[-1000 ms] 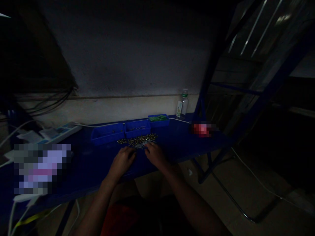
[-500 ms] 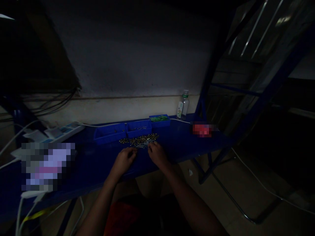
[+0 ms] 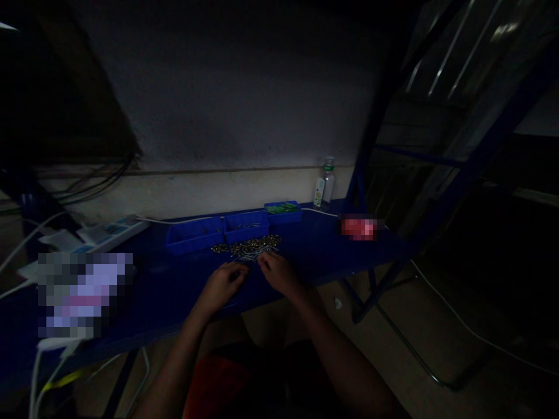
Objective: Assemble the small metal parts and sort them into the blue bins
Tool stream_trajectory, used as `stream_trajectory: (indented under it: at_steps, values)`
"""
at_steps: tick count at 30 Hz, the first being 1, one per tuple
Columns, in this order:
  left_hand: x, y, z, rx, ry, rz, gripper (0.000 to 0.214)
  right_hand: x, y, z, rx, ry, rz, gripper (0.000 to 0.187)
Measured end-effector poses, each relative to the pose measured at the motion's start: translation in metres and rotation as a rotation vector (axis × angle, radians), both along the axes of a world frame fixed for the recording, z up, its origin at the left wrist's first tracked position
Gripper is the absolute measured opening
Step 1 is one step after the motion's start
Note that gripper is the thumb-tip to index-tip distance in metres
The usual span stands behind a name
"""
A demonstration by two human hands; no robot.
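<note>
On the dark blue table lies a heap of small brass-coloured metal pieces [image 3: 255,245], with thin silver pins [image 3: 248,256] scattered along its near side. My right hand [image 3: 276,271] is at the right end of the pins, fingers bent and drawn together at their tips. Just left of it, my left hand [image 3: 225,281] rests low over the table, thumb and fingers curled toward each other in front of the pins. Anything between the fingertips of either hand is too small and dark to make out.
Behind the heap stand a left blue bin [image 3: 194,234], a middle blue bin [image 3: 246,228] with a few thin pieces, and a right blue bin [image 3: 283,213] holding green items. A clear bottle [image 3: 324,185] stands at the back right. A power strip [image 3: 111,234] lies left.
My left hand has shifted slightly right, toward the pins. The right hand has moved a little left, its fingertips closer to the pins. The bins and bottle stay put.
</note>
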State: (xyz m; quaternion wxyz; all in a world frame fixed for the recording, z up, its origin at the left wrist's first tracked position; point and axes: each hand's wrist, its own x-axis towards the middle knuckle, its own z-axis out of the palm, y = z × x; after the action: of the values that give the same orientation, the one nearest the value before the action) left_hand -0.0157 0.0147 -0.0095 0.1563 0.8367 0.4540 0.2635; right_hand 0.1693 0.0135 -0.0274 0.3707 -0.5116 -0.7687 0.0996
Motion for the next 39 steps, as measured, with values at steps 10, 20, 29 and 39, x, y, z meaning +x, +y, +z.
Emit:
stream_trajectory:
  at_steps: [10, 20, 29, 39]
  values:
    - [0.004, -0.004, 0.005, 0.006, -0.025, -0.080, 0.029, 0.001, -0.010, 0.009, -0.053, -0.029, 0.202, 0.014]
    - [0.004, -0.004, 0.005, -0.020, -0.033, -0.047, 0.030, 0.003, -0.009, 0.008, -0.062, 0.005, 0.291, 0.022]
    - [0.001, 0.001, -0.001, -0.028, -0.068, 0.009, 0.024, 0.001, -0.004, 0.003, -0.060, 0.129, 0.164, 0.024]
    - [0.000, 0.000, -0.002, 0.012, -0.110, 0.018, 0.025, 0.000, 0.000, -0.004, -0.034, 0.068, 0.168, 0.013]
